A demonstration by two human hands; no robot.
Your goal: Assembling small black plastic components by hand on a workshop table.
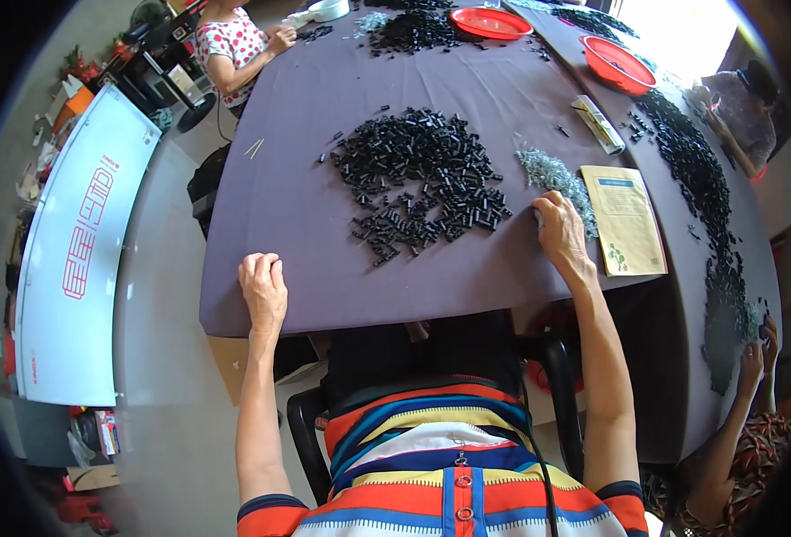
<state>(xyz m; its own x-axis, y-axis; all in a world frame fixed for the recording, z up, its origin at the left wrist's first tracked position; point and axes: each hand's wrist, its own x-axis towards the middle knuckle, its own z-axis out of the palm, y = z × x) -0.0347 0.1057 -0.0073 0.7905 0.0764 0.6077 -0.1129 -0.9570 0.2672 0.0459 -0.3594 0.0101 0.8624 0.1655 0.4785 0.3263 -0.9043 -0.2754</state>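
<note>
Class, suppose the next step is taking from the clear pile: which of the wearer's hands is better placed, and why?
Probably the right hand, which is at the near side of the clear pile. The left hand is by the near left corner of the table, with the central black pile between.

The wide heap of small tubular pieces (427, 170) is black, the smooth tablecloth (301, 215) under it plain purple-grey. Right of the heap, the loose translucent pile (558, 170) is pale grey; the rectangular paper packet (624, 228) is tan, blue-banded. Nearer than the heap, the short-sleeved shirt (395, 498) has multicoloured stripes.
</note>
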